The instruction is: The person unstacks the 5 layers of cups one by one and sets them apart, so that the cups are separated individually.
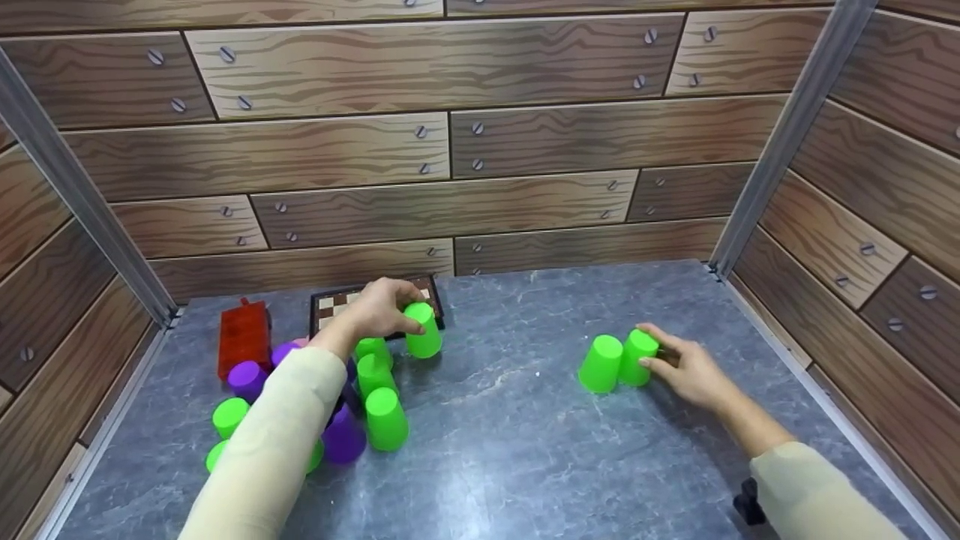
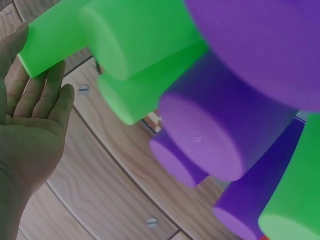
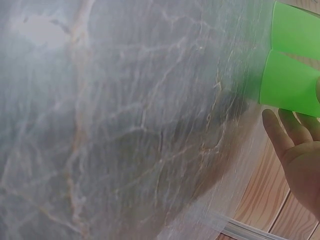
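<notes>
My left hand (image 1: 405,316) grips an upside-down green cup (image 1: 425,337) just in front of a checkerboard; in the left wrist view this green cup (image 2: 50,40) lies against the fingertips (image 2: 60,97). On the right, my right hand (image 1: 654,349) pinches a second inverted green cup (image 1: 636,360) between thumb and fingers. That cup touches a third green cup (image 1: 600,365) on its left. The right wrist view shows both green cups (image 3: 290,85) just above the fingers (image 3: 280,127).
A cluster of several green cups (image 1: 386,420) and purple cups (image 1: 343,439) lies under my left forearm. A red block (image 1: 244,337) and the checkerboard (image 1: 337,304) sit at the back left. Wood-pattern walls close in the grey marbled table (image 1: 510,450) on three sides.
</notes>
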Motion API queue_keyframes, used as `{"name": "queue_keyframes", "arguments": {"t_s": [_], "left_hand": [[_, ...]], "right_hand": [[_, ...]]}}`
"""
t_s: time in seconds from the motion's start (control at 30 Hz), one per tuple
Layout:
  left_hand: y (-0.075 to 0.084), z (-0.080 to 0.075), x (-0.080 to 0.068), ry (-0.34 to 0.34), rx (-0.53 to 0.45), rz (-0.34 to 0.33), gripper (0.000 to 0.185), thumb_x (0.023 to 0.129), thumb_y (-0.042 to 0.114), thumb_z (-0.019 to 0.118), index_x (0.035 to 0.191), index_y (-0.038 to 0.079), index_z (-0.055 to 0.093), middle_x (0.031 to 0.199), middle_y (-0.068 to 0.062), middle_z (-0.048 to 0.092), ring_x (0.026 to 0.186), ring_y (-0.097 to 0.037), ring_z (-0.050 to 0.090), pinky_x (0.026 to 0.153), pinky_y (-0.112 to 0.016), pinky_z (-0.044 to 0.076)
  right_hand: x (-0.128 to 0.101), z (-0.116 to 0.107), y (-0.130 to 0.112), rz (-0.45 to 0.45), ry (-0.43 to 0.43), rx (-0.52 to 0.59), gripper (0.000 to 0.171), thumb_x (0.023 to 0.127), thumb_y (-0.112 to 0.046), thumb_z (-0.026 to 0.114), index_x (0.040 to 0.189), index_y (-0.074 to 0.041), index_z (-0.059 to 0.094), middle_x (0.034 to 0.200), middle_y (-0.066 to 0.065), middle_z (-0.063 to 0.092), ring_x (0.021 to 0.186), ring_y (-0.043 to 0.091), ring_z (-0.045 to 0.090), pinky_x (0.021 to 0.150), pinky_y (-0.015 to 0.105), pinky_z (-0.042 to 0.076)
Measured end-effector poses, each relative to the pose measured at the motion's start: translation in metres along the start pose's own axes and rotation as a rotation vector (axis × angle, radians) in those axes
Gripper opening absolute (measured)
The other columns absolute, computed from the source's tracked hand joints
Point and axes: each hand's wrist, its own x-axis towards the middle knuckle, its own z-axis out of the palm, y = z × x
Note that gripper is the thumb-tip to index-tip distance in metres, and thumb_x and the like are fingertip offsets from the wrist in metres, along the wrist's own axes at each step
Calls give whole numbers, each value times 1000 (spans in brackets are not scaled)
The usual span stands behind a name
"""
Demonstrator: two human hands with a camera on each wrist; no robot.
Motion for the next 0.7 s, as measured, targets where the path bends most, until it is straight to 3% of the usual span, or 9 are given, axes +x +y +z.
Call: {"name": "queue_keyframes", "arguments": {"t_s": [0.33, 0.7], "left_hand": [[-14, 4, 3, -21, 42, -54, 43, 84, 13, 92, 122, 3, 75, 117, -12, 76, 108, -29, 70, 95, -44, 58], [-17, 6, 5, -42, 59, -85, 46, 86, 13, 90, 128, 2, 73, 125, -15, 74, 116, -33, 68, 97, -47, 56]], "right_hand": [[1, 2, 2, -13, -5, 10, 61, 101, -3, 70, 158, -2, 48, 148, 36, 53, 130, 46, 60, 102, 28, 54], [0, 2, 2, -28, 6, -1, 60, 101, 0, 70, 157, 0, 49, 146, 36, 55, 130, 45, 60, 105, 38, 53]]}}
